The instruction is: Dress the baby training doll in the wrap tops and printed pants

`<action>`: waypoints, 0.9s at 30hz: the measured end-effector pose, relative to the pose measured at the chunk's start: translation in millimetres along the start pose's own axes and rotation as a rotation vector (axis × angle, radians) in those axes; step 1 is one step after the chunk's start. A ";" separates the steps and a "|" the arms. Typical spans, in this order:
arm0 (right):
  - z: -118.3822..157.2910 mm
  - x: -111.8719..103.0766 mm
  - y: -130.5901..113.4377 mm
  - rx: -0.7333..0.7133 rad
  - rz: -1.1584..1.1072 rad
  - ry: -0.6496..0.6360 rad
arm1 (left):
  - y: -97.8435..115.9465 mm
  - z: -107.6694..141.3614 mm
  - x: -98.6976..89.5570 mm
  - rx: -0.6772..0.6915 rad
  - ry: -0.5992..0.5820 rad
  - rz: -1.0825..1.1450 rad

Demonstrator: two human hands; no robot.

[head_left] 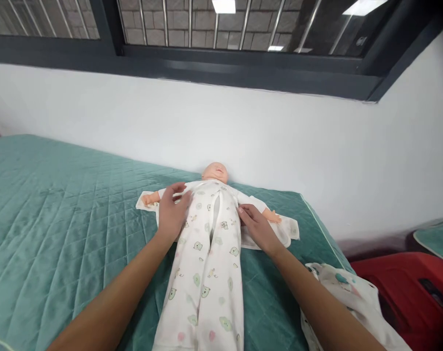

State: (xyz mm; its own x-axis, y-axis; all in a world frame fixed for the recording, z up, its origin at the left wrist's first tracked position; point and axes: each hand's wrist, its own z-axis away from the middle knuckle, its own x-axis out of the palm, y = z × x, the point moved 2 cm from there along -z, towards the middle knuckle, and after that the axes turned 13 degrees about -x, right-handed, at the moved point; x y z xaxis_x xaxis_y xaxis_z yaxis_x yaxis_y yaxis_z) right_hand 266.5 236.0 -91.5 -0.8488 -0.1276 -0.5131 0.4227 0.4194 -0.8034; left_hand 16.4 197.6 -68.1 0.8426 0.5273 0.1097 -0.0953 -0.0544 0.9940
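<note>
A baby doll (215, 171) lies on its back, its head near the wall and its arms spread to both sides. White printed pants (210, 273) with green animal and leaf shapes cover its front from the chest down. Under the doll, a white garment (289, 228) is spread out, its sleeves beneath the doll's arms. My left hand (174, 207) rests at the left edge of the pants near the chest, fingers apart. At the right edge, my right hand (256, 224) has its fingers curled against the cloth; whether they pinch it is hard to see.
A green quilted cover (78, 234) spreads under the doll up to the white wall (243, 126). Another printed white cloth (353, 292) lies at the lower right, beside a red plastic object (408, 282). A barred window is above.
</note>
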 end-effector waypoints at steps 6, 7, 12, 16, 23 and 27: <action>0.8 -1.0 3.6 -0.041 -0.011 -0.012 | 9.4 -9.7 -6.2 -0.181 -0.482 0.665; 0.8 -0.3 3.9 -0.049 -0.010 -0.022 | 8.7 -8.4 -8.4 -0.210 -0.528 0.700; 0.6 0.3 4.9 -0.020 0.007 -0.055 | 5.2 -3.6 -16.0 -0.266 -0.652 0.748; 0.4 0.0 4.1 -0.008 0.002 -0.062 | 4.8 -5.0 -16.2 -0.279 -0.686 0.742; -0.6 -0.9 4.7 0.001 -0.004 -0.070 | 5.4 -7.0 -15.9 -0.316 -0.700 0.744; -0.8 -2.1 4.2 0.010 -0.004 -0.089 | 2.8 -9.3 -16.2 -0.314 -0.720 0.751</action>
State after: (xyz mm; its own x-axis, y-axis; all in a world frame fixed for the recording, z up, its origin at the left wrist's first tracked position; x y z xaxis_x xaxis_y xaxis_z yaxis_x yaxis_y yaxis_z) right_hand 269.9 238.8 -93.6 -0.8190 -0.2083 -0.5346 0.4233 0.4096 -0.8081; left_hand -2.5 196.7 -67.2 0.6157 -0.1766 0.7680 -0.7614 0.1181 0.6375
